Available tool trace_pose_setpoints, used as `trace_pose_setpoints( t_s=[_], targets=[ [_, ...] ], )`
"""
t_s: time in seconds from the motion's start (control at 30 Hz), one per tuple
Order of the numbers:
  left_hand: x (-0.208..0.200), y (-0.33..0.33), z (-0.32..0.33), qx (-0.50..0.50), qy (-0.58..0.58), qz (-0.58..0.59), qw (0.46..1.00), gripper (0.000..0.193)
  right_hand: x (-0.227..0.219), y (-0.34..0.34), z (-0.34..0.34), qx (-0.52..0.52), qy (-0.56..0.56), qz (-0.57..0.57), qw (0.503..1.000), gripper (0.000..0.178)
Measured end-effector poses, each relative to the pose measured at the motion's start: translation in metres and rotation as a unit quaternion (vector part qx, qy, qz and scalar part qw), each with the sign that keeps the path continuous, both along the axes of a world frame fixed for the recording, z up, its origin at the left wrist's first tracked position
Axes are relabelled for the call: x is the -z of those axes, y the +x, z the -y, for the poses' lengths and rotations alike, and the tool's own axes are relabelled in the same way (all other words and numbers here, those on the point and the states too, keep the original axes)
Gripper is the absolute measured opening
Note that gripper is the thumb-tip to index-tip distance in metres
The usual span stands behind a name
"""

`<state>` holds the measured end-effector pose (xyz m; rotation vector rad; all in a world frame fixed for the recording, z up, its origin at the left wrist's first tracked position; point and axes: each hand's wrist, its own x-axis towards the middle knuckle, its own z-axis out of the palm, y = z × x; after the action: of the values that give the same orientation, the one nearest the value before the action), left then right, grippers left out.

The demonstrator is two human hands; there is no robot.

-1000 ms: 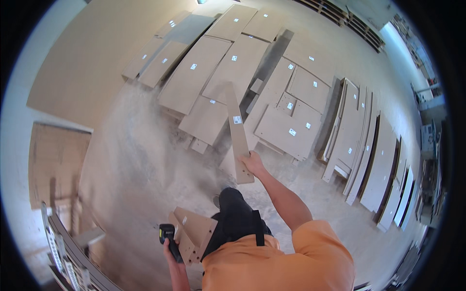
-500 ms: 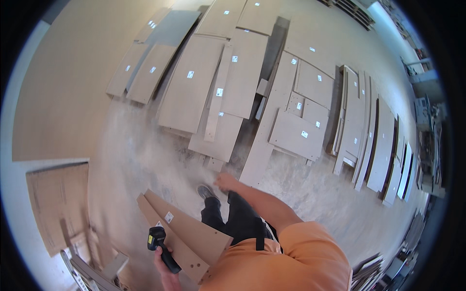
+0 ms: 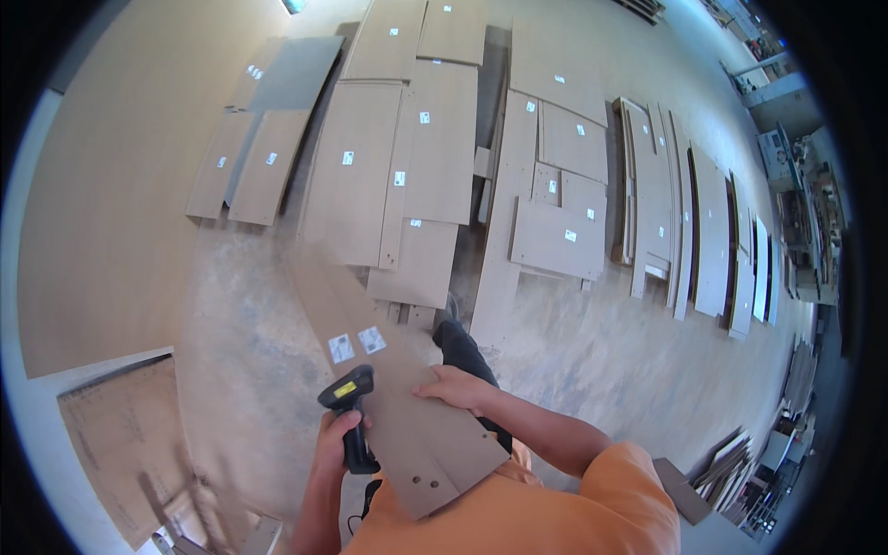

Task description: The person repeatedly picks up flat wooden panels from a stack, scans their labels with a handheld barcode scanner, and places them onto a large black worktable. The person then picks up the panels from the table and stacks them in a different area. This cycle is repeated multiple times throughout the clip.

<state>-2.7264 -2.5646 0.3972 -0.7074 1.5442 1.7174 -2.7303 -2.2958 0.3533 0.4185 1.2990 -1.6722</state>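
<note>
Two long brown furniture panels (image 3: 412,425) lie side by side in front of my body, slanting away to the upper left. Each bears a white label near its middle, and drilled holes show at the near end. A black handheld barcode scanner (image 3: 349,387) with a yellow sticker is gripped by its handle in my left hand (image 3: 335,442), at the panels' left edge. My right hand (image 3: 453,387) is closed on the right edge of the panels; some of its fingers are hidden. The far ends of the panels are blurred.
Rows of stacked brown panels (image 3: 351,213) with white labels lie ahead and to the right. A large brown sheet (image 3: 111,185) fills the left side. A worn brown board (image 3: 120,435) leans at the lower left. Narrow boards (image 3: 726,472) stand at the lower right.
My right hand has come from beside my leg to the panels' right edge. The panels and the scanner have shifted right and forward, and a second label now shows.
</note>
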Motion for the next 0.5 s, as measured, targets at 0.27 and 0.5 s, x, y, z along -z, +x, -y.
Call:
trace_pose_setpoints(
  t_s=[0.27,0.5],
  targets=[
    [0.104,-0.091,-0.063,0.147,0.075,0.045,0.985,0.038,0.069,-0.018,-0.049,0.077,0.277,-0.075,0.955,0.063],
    [0.268,-0.196,-0.150,0.289,0.048,0.008,0.956,0.044,0.217,-0.087,-0.115,0.154,0.334,-0.059,0.928,0.060]
  ],
)
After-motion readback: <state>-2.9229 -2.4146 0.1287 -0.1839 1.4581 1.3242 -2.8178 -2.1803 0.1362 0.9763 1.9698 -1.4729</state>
